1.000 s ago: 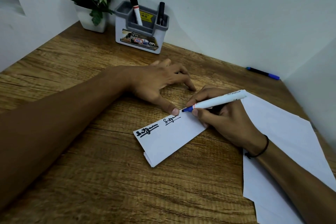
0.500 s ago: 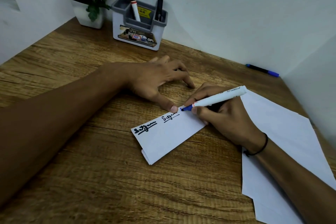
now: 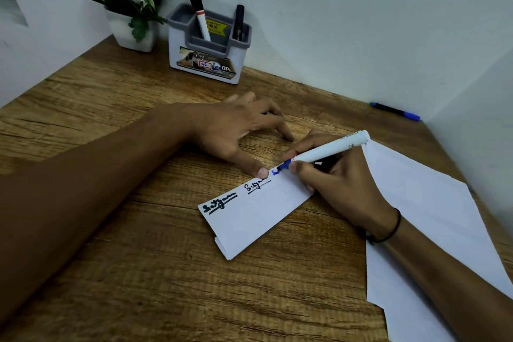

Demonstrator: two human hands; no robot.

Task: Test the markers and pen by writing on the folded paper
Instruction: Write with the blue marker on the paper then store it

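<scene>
The folded white paper [image 3: 258, 216] lies at an angle on the wooden desk [image 3: 138, 272]. It bears a thick black scribble at its left end and a thinner black one beside it. My right hand [image 3: 341, 183] grips a white marker with a blue tip [image 3: 330, 148]; the tip touches the paper's upper edge, where a small blue mark shows. My left hand [image 3: 238, 130] rests spread on the desk, its thumb pressing the paper's top edge just left of the tip.
A grey-and-white pen holder [image 3: 208, 44] at the back holds a black-capped marker [image 3: 197, 8] and a black pen [image 3: 238, 22]. A flower pot [image 3: 133, 33] stands to its left. A blue-capped pen [image 3: 395, 111] lies by the wall. Loose white sheets [image 3: 433, 216] lie at right.
A small blue mark has appeared on the paper at the marker tip. The hands have stayed almost in place; the camera has shifted slightly.
</scene>
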